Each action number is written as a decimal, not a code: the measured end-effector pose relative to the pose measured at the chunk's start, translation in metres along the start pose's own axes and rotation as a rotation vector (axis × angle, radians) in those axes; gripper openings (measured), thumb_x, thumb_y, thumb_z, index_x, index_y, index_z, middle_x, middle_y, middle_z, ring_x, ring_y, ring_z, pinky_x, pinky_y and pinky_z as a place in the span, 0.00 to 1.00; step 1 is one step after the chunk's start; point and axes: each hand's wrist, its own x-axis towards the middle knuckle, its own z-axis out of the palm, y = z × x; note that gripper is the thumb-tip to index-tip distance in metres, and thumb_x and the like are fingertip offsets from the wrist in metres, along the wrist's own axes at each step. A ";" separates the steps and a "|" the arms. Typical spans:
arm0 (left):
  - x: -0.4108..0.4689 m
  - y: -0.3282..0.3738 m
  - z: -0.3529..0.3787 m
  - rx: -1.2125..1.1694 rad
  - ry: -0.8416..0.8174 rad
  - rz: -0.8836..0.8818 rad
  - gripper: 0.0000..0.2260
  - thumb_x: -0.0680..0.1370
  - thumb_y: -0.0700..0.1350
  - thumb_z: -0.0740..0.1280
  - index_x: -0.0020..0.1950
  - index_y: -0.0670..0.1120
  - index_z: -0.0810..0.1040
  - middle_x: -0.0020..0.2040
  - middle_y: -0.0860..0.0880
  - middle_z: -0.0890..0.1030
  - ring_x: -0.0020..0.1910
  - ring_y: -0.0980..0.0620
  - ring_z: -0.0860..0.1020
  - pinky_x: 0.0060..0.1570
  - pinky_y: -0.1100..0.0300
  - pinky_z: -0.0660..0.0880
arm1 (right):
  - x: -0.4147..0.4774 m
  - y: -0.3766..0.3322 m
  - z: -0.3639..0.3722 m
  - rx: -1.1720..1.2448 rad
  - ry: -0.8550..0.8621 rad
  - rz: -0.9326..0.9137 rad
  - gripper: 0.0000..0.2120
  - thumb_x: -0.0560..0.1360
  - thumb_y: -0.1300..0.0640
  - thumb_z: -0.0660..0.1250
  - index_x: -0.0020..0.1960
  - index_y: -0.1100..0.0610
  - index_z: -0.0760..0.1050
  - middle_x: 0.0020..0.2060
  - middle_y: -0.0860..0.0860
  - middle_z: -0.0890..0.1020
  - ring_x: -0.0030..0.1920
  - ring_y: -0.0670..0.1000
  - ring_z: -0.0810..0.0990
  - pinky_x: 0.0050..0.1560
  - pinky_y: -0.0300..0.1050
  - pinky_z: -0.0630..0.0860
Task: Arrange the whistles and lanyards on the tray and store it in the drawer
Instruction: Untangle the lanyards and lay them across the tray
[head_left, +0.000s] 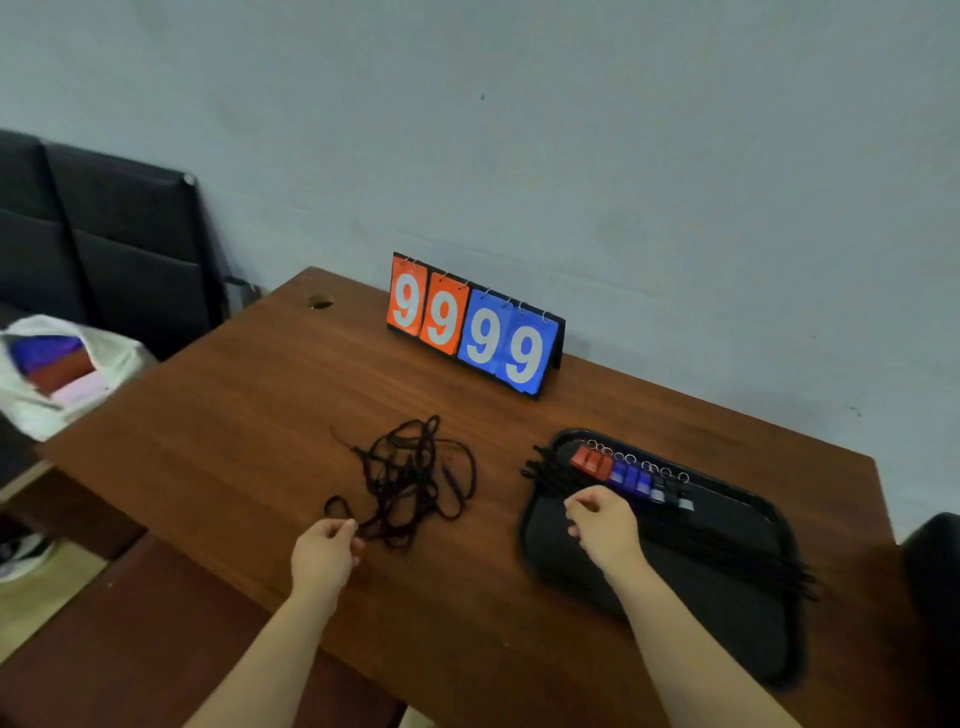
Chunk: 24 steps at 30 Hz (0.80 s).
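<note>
- Plainly readable writing sits on the flip scoreboard (472, 325), which stands along the far edge of the tabletop (249, 415): four white digits, "9 9 9 9", the left two on orange cards, the right two on blue, hung from small metal rings on a black stand.
- No brand or label can be read on anything else.
- A black tray (675, 618) with rounded corners and a raised rim lies toward the right edge of the tabletop.
- Inside the tray, along its far rim, whistles (631, 475) lie side by side in one row: three red at the left, three blue in the middle, then black ones with grey ends, each with a silver ring at its far end.
- Just nearer than the row, straightened lanyards (722, 548), thin black cords, lie together across the tray, their ends poking over its left and right rims.
- A tangle of lanyards (410, 478), dark looped cord, lies in the middle of the tabletop, apart from the tray.
- The left hand (324, 551) pinches a strand at the tangle's near end between thumb and forefinger.
- The right hand (602, 525) hovers over the left part of the tray with curled fingers and thumb against forefinger; whether it pinches a cord cannot be told.
- Beyond the left edge sit a white plastic bag (57, 364) with coloured cloth and dark chairs (119, 244).
</note>
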 end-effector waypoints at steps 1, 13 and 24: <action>0.003 -0.003 -0.004 -0.009 0.007 -0.006 0.07 0.81 0.44 0.62 0.54 0.44 0.78 0.43 0.44 0.81 0.39 0.46 0.78 0.42 0.50 0.77 | 0.000 -0.006 0.011 -0.027 -0.029 -0.024 0.03 0.79 0.59 0.65 0.49 0.54 0.77 0.45 0.51 0.81 0.38 0.48 0.81 0.38 0.41 0.75; 0.018 -0.015 -0.022 0.113 -0.087 0.078 0.08 0.81 0.47 0.62 0.50 0.45 0.79 0.39 0.46 0.81 0.37 0.49 0.79 0.33 0.61 0.72 | 0.023 -0.072 0.136 -0.706 -0.270 -0.349 0.09 0.80 0.55 0.61 0.58 0.56 0.70 0.60 0.54 0.71 0.44 0.54 0.75 0.42 0.48 0.73; 0.017 0.000 -0.019 0.103 -0.198 0.097 0.09 0.81 0.47 0.62 0.46 0.46 0.79 0.38 0.46 0.81 0.33 0.51 0.77 0.35 0.59 0.74 | 0.028 -0.070 0.139 -0.510 -0.146 -0.198 0.03 0.80 0.60 0.60 0.53 0.56 0.69 0.54 0.53 0.73 0.41 0.50 0.74 0.38 0.42 0.70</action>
